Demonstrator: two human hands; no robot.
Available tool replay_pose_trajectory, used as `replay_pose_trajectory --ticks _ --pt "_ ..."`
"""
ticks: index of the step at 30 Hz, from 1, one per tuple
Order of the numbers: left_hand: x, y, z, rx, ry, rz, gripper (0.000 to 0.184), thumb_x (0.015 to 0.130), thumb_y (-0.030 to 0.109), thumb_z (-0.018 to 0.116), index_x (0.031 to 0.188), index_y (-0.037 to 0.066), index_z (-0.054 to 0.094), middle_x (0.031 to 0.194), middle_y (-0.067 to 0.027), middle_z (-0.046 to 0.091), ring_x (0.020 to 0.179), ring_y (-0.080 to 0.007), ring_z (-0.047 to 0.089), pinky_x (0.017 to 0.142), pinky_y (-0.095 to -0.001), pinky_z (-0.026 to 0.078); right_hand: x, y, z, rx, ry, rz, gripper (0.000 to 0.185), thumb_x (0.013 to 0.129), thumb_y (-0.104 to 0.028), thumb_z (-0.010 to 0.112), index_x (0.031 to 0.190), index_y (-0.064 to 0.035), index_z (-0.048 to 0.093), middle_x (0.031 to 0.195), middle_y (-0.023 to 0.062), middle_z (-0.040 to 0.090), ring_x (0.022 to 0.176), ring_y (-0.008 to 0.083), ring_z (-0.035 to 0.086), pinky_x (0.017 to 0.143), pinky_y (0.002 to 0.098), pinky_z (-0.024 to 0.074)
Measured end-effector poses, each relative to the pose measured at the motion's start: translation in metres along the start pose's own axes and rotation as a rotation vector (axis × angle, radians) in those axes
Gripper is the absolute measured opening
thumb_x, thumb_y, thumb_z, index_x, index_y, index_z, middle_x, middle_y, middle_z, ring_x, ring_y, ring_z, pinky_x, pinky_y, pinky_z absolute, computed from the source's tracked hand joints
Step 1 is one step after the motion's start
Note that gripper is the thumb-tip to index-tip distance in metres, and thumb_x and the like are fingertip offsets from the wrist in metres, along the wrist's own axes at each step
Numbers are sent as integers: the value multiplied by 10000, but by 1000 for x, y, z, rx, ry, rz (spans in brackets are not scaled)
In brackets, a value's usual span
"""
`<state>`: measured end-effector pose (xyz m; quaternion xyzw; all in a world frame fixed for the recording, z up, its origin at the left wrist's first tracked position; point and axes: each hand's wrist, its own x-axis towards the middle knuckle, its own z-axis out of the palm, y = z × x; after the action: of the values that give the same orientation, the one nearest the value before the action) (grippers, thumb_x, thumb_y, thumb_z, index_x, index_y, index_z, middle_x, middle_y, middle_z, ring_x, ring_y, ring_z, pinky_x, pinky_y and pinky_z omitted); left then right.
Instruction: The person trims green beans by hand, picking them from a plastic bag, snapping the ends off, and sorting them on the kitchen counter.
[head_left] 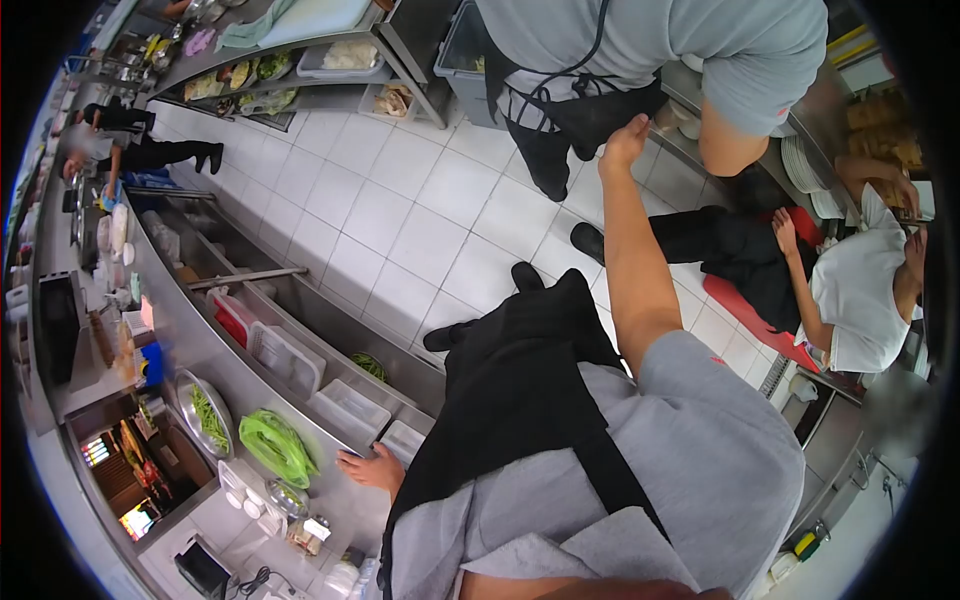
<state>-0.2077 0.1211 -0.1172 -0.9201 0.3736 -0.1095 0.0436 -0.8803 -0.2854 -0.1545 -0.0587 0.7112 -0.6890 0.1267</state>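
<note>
Left hand [372,468]: spread on steel counter [250,380], nothing gripped | Right hand [626,145]: at apron [588,112] of co-worker [640,40], well apart from counter; grip cannot be told | Green bag [278,447]: on counter | Risk: co-worker turning may jar right arm.

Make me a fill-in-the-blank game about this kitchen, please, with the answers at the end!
1. The hand on the metal counter is the person's own ____ one.
2. The plastic bag on the counter is bright ____.
3. The person's apron is ____.
4. The floor tiles are ____.

Missing words: left; green; black; white.
</note>
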Motion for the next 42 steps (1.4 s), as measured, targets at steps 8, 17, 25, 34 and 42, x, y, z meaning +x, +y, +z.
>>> replay_pose_trajectory --ticks 8,17,25,34,42 --pt "1 3 -4 -11 12 16 910 822 331 694 1566 46 254 1576 -246 310 1459 -403 307 1180 -519 263 8 15 -7 242 98 -16 749 1070 -526 314 1519 74 288 1539 280 380 1418 363 404 1178 400 313" --pt "-1 12 -28 -96 -1 16 901 807 269 697 1555 28 256 1568 -267 297 1468 -410 268 1191 -515 222 -2 -26 -17 182 283 160 691 1037 -490 393 1400 96 447 1434 287 496 1215 408 584 1064 458 485" --pt "6 0 -33 -176 -5 -29 893 773 268 703 1526 9 300 1569 -259 279 1473 -411 244 1192 -551 191 14 40 -60 260 37 69 754 1020 -594 422 1403 53 484 1454 240 493 1254 324 548 996 416 470" --pt "7 -1 -43 -258 -23 -74 865 771 279 725 1504 32 337 1567 -254 277 1475 -410 235 1195 -556 179 -136 253 -111 -613 -1022 762 400 1038 -337 489 1324 -57 476 1003 196 676 784 335 706 635 429 571" --pt "128 -51 -56 -645 462 -198 309 841 100 681 1135 9 654 1341 -251 540 1245 -434 495 1067 -508 385 -330 203 -47 -1071 -1736 532 428 975 -322 609 1273 -18 558 869 148 691 685 251 716 513 334 537"
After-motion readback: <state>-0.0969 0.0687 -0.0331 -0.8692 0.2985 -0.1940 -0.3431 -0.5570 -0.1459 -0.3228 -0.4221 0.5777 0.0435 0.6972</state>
